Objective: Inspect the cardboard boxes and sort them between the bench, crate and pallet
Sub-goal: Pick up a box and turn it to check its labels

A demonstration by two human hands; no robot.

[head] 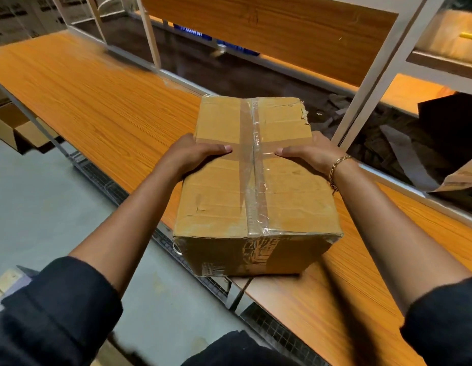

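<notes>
A taped brown cardboard box (279, 191) sits at the front edge of the orange wood-grain bench (92, 101), its near end overhanging the edge. Clear tape runs along its top seam and its far right corner is torn. My left hand (195, 151) grips the box's left side with the thumb lying across the top. On the opposite side my right hand (309, 154), with a gold chain bracelet at the wrist, holds the box the same way, thumb on top. The fingers of both hands are hidden behind the box sides.
White metal shelf posts (372, 75) rise behind the bench, with a wood panel (282, 30) above. An open cardboard box (15, 128) stands on the floor at left. A dark bag (451, 128) and a loose sheet lie at right. Grey floor (44, 207) lies below the bench edge.
</notes>
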